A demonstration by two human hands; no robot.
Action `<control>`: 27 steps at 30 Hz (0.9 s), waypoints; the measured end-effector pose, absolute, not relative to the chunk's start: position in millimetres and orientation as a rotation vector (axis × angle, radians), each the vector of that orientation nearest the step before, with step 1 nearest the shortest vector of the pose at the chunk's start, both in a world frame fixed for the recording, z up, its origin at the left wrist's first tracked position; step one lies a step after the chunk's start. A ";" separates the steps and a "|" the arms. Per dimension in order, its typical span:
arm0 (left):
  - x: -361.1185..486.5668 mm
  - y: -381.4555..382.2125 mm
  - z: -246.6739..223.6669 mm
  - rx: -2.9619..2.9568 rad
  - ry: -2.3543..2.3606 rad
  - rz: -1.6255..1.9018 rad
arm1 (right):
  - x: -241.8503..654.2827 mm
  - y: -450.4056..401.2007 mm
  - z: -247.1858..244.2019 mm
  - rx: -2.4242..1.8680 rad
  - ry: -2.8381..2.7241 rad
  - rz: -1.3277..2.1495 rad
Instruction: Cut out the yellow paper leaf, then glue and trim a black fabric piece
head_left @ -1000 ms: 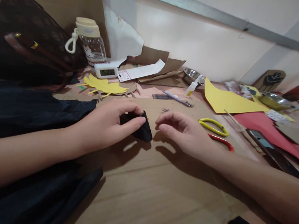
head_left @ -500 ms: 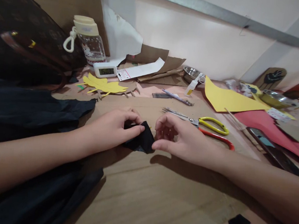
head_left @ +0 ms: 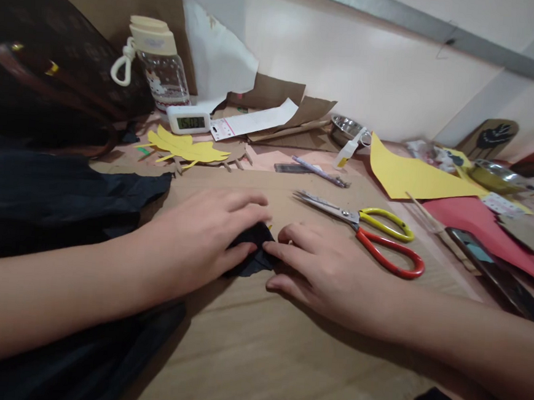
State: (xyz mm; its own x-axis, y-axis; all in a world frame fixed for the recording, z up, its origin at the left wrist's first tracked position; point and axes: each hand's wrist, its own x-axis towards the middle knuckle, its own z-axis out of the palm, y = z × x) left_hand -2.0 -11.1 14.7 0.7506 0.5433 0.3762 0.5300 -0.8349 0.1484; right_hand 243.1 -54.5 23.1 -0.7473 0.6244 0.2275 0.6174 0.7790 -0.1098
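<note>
A small black folded piece (head_left: 259,256) lies on the brown cardboard (head_left: 256,341) between my hands. My left hand (head_left: 209,232) holds it, thumb on its near face and fingers over its far side. My right hand (head_left: 308,262) touches the right edge of the piece with its index fingertip, the thumb resting on the cardboard and the fingers apart. A tiny yellow bit shows at the piece's upper edge. Scissors (head_left: 358,219) with one yellow and one red handle lie open just beyond my right hand.
Large black sheet (head_left: 54,202) at left. Behind are a bottle (head_left: 164,68), a clock (head_left: 189,121), yellow cutouts (head_left: 183,147), a pen (head_left: 320,171) and a glue bottle (head_left: 348,150). Yellow paper (head_left: 416,178), red paper (head_left: 477,229) and a phone (head_left: 496,273) are at right.
My right hand has lowered and its index fingertip now touches the black piece. My left fingers have spread further over the piece, which lies flatter. More of the scissors shows.
</note>
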 end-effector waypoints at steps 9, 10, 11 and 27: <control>6.8 -22.7 11.7 3.092 0.685 0.616 | 244.0 -50.4 24.7 -1.001 -2.707 0.106; 6.8 -22.9 10.8 3.087 0.689 0.617 | 244.4 -49.8 27.0 -1.001 -2.711 0.103; 6.8 -23.0 10.0 3.083 0.694 0.624 | 245.1 -48.5 30.5 -0.997 -2.709 0.101; 8.8 -24.0 10.4 3.122 0.781 0.695 | 369.0 97.7 28.4 -1.694 -1.390 0.332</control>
State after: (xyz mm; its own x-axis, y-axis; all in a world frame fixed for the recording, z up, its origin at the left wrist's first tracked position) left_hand 8.8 -24.0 10.4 0.7995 0.4156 0.4337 0.4790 -0.8768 -0.0429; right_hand 369.0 97.7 28.4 0.3341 0.8875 0.3175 0.6483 0.0282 -0.7609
